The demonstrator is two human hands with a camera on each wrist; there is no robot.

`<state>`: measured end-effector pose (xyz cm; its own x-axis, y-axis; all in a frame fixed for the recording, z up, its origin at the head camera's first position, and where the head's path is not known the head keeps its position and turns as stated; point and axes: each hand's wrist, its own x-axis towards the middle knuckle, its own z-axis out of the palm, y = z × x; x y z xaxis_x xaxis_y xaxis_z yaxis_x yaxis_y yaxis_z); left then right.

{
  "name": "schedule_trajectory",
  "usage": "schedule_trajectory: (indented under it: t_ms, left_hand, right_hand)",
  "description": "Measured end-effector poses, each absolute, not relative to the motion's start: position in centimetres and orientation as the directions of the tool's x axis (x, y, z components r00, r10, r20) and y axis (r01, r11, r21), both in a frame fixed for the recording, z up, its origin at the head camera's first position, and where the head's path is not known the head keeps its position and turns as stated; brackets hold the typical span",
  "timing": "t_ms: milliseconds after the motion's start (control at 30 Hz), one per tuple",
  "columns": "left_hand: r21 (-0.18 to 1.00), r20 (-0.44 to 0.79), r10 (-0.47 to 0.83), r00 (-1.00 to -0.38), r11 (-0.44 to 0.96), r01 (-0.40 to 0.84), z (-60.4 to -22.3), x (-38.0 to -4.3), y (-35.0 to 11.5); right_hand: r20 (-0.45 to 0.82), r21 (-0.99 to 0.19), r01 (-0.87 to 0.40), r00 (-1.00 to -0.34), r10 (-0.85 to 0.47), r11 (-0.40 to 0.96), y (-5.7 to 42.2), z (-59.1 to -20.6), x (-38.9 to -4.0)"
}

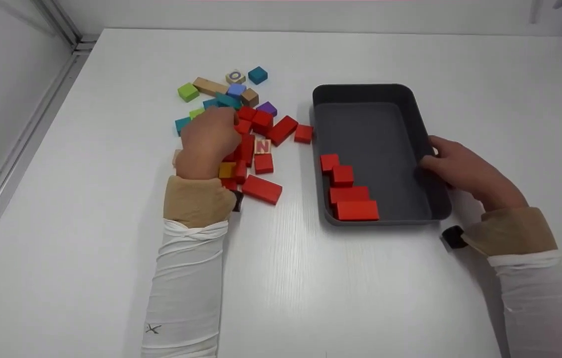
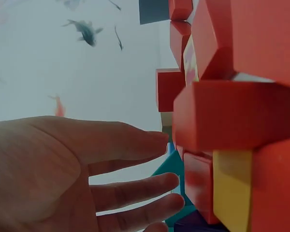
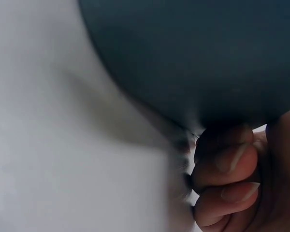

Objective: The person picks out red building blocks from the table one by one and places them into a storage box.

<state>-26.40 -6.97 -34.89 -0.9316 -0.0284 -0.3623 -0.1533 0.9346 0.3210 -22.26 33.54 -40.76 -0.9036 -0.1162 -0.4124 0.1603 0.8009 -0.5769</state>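
Observation:
My left hand [image 1: 208, 141] is over a heap of coloured wooden blocks. In the left wrist view its fingers [image 2: 135, 188] are slightly bent and spaced from the thumb, with nothing seen between them. Just beyond the fingertips are red blocks [image 2: 222, 116], a yellow block [image 2: 232, 188] and a teal block [image 2: 171, 164]. My right hand [image 1: 474, 171] grips the right wall of a dark grey tray [image 1: 375, 134], thumb over the rim and fingers curled outside. Several red blocks [image 1: 357, 211] lie along the tray's left side and near corner.
Behind the heap lie a green block [image 1: 188, 92], a long plain wooden block [image 1: 210, 86], a teal cube [image 1: 258, 75] and a round-marked block [image 1: 235, 76]. A red block [image 1: 303, 134] sits against the tray's left wall. White panels bound the table.

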Motion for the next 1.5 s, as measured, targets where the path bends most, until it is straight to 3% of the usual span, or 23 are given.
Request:
schedule_trajectory:
  t_ms: [733,1200,1500]
  left_hand:
    - [0.323,-0.409,0.019,-0.912,0.938,-0.125,-36.3,-26.9,-7.2]
    - [0.328,-0.506,0.014,-0.863,0.928,-0.177,-35.8,-26.7,-7.7]
    - [0.327,-0.348,0.029,-0.937,0.941,-0.092,-33.7,-25.7,-6.1]
  right_hand:
    - [-0.404,-0.587,0.162,-0.908,-0.113,0.793,33.6,-40.8,-22.2]
    - [-0.408,-0.597,0.172,-0.906,-0.112,0.784,33.5,-41.0,-22.3]
    - [-0.400,-0.593,0.174,-0.911,-0.100,0.786,33.5,-41.0,-22.3]
